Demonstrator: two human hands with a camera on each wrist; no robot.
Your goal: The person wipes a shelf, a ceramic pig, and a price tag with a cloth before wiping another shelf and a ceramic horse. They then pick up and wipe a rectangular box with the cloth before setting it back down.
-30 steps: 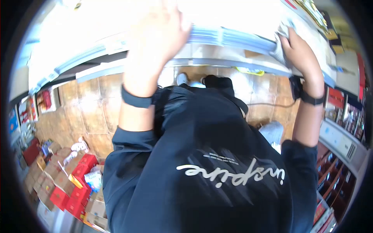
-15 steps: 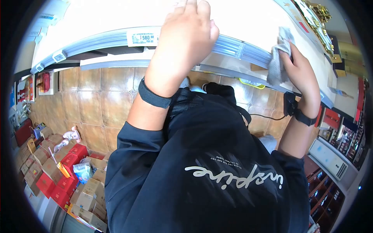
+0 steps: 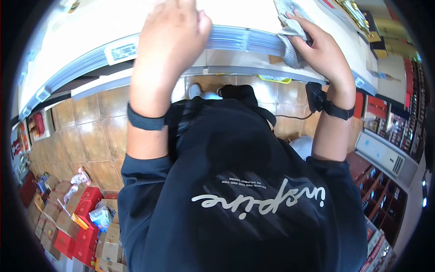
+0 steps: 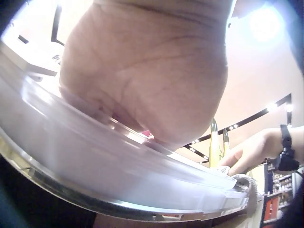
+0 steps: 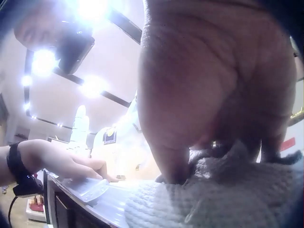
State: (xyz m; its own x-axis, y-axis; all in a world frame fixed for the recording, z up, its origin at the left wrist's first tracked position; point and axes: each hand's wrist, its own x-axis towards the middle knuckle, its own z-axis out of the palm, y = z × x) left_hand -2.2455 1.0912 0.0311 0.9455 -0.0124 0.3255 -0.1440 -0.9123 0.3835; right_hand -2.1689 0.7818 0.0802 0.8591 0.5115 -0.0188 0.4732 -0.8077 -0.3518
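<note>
My right hand [image 3: 321,50] grips a grey waffle-weave cloth [image 3: 292,31], thumb and fingers bunching it over the front edge of a white shelf [image 3: 244,11]. Part of the cloth hangs down across the clear plastic strip [image 3: 226,38] along that edge. In the right wrist view the cloth [image 5: 213,202] lies spread below the palm. Further left, my left hand [image 3: 170,41] rests palm down on the shelf by the edge, its fingers stretched forward and their tips partly out of frame. Beside it a price tag [image 3: 121,51] sits in the strip.
A lower ledge [image 3: 199,71] runs beneath the shelf. Gold ornaments [image 3: 353,13] stand at the far right. Red boxes [image 3: 86,204] and brown cartons [image 3: 111,249] are piled on the tiled floor [image 3: 97,136] at lower left. A cable [image 3: 294,117] hangs near my right wrist.
My right hand has brought the cloth leftward along the shelf edge since the first frame. My left hand has slid slightly left since half a second ago. The head view has also shifted.
</note>
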